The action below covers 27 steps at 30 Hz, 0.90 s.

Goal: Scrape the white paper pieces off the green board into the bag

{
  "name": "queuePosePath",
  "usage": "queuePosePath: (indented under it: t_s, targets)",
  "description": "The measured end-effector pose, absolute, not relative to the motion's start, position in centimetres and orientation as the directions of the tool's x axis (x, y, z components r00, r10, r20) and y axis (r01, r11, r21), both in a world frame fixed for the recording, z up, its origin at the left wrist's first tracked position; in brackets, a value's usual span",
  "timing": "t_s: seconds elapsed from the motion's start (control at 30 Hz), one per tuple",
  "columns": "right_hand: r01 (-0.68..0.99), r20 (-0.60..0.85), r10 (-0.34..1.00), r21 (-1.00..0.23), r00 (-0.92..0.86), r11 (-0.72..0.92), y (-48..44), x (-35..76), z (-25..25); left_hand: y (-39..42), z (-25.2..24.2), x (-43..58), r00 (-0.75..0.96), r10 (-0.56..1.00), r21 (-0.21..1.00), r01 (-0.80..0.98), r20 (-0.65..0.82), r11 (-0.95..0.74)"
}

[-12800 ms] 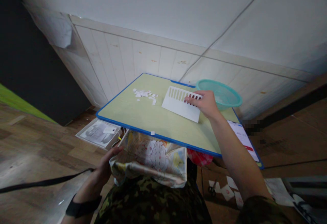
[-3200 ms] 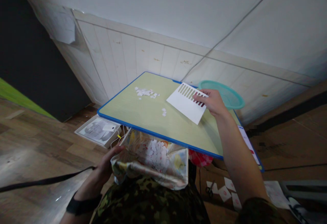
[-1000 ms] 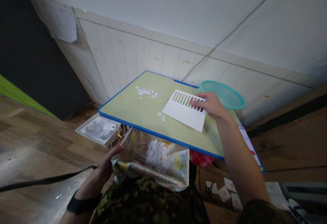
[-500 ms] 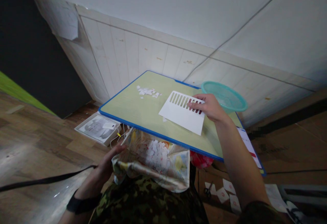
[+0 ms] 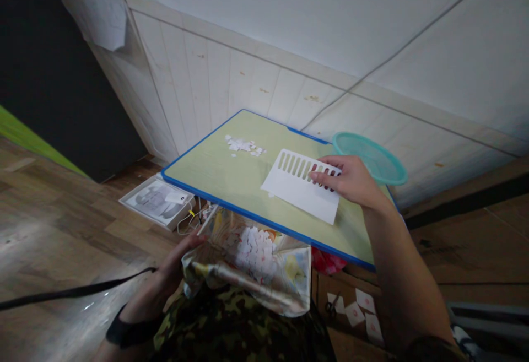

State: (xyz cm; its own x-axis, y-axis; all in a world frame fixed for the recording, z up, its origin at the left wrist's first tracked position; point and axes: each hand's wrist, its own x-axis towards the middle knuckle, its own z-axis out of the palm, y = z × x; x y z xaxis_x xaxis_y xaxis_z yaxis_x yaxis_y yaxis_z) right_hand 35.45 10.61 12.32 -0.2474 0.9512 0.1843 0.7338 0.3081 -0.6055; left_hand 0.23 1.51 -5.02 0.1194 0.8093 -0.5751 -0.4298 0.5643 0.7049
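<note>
My right hand (image 5: 349,180) grips a white slotted card (image 5: 301,185) by its right end, with fingers over the slots; the card lies on a pale green table with a blue rim (image 5: 231,205). A few white scraps show at the card's near-left edge. A small heap of white paper scraps (image 5: 244,145) lies at the table's far left. My left hand (image 5: 176,268) holds the left edge of a patterned bag (image 5: 252,268) held wide below the table's near edge; the bag holds many white scraps.
A teal bowl (image 5: 372,158) stands on the table's far right corner by the panelled wall. On the floor lie a white box (image 5: 155,201) at the left and paper squares with scissors (image 5: 351,309) at the right. A black strap (image 5: 70,293) crosses the lower left.
The card has slid toward the near edge over the small loose scraps, which now sit mostly under it. My left hand and the bag have stayed put.
</note>
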Motion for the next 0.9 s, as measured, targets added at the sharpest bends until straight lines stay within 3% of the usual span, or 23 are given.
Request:
queuePosePath:
  t_s: [0.2, 0.37, 0.53, 0.73, 0.9]
  targets:
    - [0.831, 0.310, 0.920, -0.424, -0.240, 0.359, 9.2, 34.4, 12.8, 1.2, -5.0, 0.0, 0.162, 0.818, 0.716, -0.411, -0.552, 0.565]
    - [0.859, 0.329, 0.898, -0.324, -0.290, 0.396, 8.0, 33.2, 13.4, 1.0, -5.2, -0.1, 0.176, 0.828, 0.718, -0.423, -0.533, 0.552]
    - [0.849, 0.333, 0.879, -0.290, -0.342, 0.441, 7.5, 33.3, 13.7, 1.2, -5.3, 0.0, 0.181, 0.828, 0.718, -0.423, -0.531, 0.553]
    - [0.888, 0.476, 0.845, -0.240, -0.244, 0.392, 7.6, 35.2, 12.9, 1.1, -4.6, 0.0, 0.138, 0.824, 0.717, -0.428, -0.550, 0.550]
    - [0.877, 0.513, 0.813, -0.214, -0.275, 0.431, 7.4, 35.7, 11.3, 1.0, -4.3, 0.1, 0.131, 0.835, 0.729, -0.430, -0.534, 0.533]
